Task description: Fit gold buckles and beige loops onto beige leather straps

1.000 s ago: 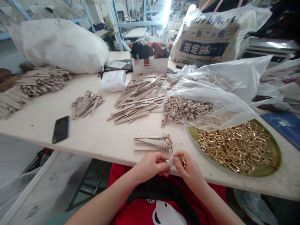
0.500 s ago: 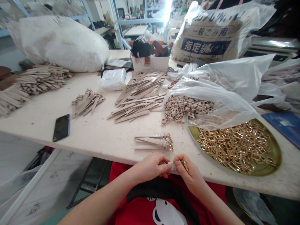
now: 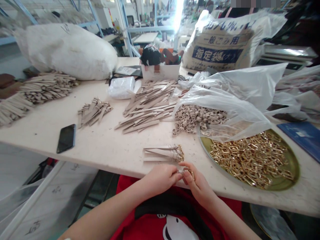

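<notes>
At the table's front edge my two hands meet over a small beige strap, mostly hidden by the fingers. My left hand point(image 3: 162, 179) is closed, pinching the strap between thumb and fingers. In my right hand point(image 3: 200, 186) the fingers are closed round the strap's other end, where a gold buckle point(image 3: 192, 174) shows between them. Just beyond lies a small row of beige straps with gold buckles point(image 3: 163, 154), their buckle ends to the right.
To the right stands an olive tray point(image 3: 291, 181) of gold buckles, beside a plastic bag point(image 3: 240, 110) spilling beige loops point(image 3: 190, 116). Loose beige straps point(image 3: 147, 110) lie mid-table, a buckled bunch point(image 3: 93, 111) left of them. A phone point(image 3: 66, 138) rests near the front edge.
My right fingers have shifted, the forefinger now reaching further forward over the strap. Both hands stay close together. The view has tilted up slightly.
</notes>
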Demonstrator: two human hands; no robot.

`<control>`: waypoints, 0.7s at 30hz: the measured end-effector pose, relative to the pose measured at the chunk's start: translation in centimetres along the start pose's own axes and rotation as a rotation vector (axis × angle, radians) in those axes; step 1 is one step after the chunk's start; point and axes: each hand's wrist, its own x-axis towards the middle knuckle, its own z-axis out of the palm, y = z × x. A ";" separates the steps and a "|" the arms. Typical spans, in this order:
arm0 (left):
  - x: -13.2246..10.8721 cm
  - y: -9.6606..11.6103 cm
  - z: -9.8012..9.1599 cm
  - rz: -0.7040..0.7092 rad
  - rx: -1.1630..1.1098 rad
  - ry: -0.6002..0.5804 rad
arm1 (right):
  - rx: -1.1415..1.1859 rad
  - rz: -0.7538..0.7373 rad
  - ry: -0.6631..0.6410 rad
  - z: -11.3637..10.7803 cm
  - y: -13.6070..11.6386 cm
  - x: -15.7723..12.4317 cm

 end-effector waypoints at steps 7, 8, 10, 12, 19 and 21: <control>2.0 -3.4 -2.1 0.077 0.540 0.376 | -0.624 0.114 0.158 -0.9 -0.4 5.4; 2.1 -4.0 -2.1 0.104 0.579 0.373 | -0.679 0.099 0.183 -1.0 0.1 5.6; 2.3 -4.6 -1.6 0.152 0.647 0.354 | -0.713 0.048 0.210 -0.9 1.1 5.7; 2.7 -4.8 -1.1 0.174 0.708 0.351 | -0.733 0.011 0.186 -0.5 2.1 5.6; 2.6 -6.7 -4.4 0.034 0.754 0.381 | -0.596 -0.045 0.215 0.3 3.8 5.1; 1.1 -8.9 -8.0 -0.105 0.756 0.494 | -0.531 -0.056 0.243 0.2 4.2 5.0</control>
